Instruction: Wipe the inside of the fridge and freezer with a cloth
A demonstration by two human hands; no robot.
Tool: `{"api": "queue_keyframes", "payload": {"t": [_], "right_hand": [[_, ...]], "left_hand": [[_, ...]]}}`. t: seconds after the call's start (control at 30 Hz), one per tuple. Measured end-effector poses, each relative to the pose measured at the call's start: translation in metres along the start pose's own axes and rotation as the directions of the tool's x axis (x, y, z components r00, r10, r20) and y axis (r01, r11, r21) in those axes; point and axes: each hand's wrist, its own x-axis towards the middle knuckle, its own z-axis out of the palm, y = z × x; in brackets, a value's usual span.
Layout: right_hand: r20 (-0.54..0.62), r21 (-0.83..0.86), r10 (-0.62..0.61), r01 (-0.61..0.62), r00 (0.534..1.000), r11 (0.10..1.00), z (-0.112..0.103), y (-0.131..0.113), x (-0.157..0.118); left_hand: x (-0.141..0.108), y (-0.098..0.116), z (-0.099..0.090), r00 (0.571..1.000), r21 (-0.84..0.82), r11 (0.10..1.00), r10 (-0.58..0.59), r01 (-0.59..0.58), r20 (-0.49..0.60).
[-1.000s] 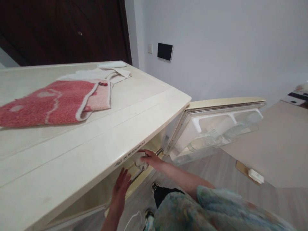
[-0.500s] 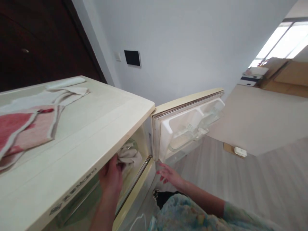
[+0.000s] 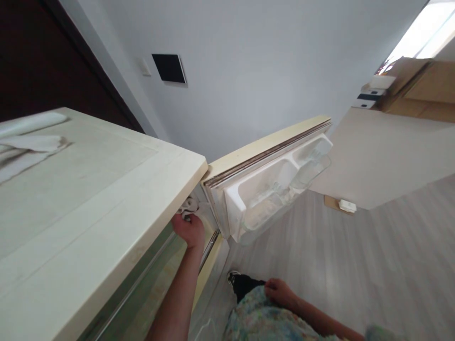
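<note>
My left hand (image 3: 190,229) reaches inside the open refrigerator, below its cream top (image 3: 106,189). Its fingers are closed on a crumpled pale cloth (image 3: 189,204) against the inner wall near the hinge side; the fingertips are partly hidden. My right hand (image 3: 280,291) is low in front of my body, beside my patterned shirt (image 3: 263,315), with its fingers curled in and no object showing in it. The refrigerator door (image 3: 270,147) stands swung open, glass bottles (image 3: 265,208) lying in its white shelf.
A whitish cloth (image 3: 31,147) and a white roll (image 3: 33,123) lie on the refrigerator top. A black panel (image 3: 168,67) hangs on the wall behind. Cardboard boxes (image 3: 426,90) stand at the far right; a small white box (image 3: 347,205) is on the floor.
My left hand has moved deeper toward the hinge-side wall with the cloth. The right hand has drawn back to my body, and its fingers have curled. The view has shifted right.
</note>
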Motion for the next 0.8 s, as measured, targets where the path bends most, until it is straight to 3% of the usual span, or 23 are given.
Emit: {"api": "queue_keyframes", "payload": {"t": [0.17,0.3,0.4,0.47,0.53,0.63,0.73,0.77,0.8], "right_hand": [[0.044,-0.197,-0.025,0.033,0.999,0.980,0.007,0.002,0.009],[0.068,-0.302,-0.050,0.068,0.996,0.951,0.005,0.004,0.010],[0.098,-0.327,-0.077,0.105,0.992,0.939,-0.001,-0.014,0.002],[0.106,-0.352,-0.158,0.185,0.982,0.918,-0.002,-0.041,-0.004],[0.105,-0.387,-0.314,0.329,0.944,0.861,0.006,-0.078,-0.008],[0.141,-0.397,-0.592,0.593,0.794,0.701,0.038,-0.144,0.004],[0.274,-0.484,-0.741,0.754,0.613,0.444,0.084,-0.207,0.042],[0.313,-0.523,-0.750,0.765,0.582,0.376,0.099,-0.225,0.058],[0.336,-0.565,-0.739,0.753,0.584,0.338,0.112,-0.240,0.075]], "left_hand": [[-0.019,-0.081,0.005,0.989,0.322,0.947,-0.054,0.008,0.135],[-0.020,-0.145,0.010,0.930,0.466,0.885,-0.174,0.004,0.322],[-0.023,-0.179,0.006,0.863,0.530,0.848,-0.285,0.024,0.417],[-0.031,-0.192,-0.003,0.835,0.555,0.831,-0.332,0.040,0.438],[-0.044,-0.197,-0.019,0.832,0.557,0.830,-0.337,0.041,0.440],[-0.078,-0.196,-0.061,0.855,0.525,0.851,-0.294,0.030,0.428],[-0.124,-0.192,-0.121,0.868,0.507,0.857,-0.320,0.095,0.379],[-0.142,-0.190,-0.144,0.862,0.512,0.847,-0.361,0.144,0.356],[-0.160,-0.189,-0.168,0.849,0.518,0.832,-0.411,0.200,0.332]]}}
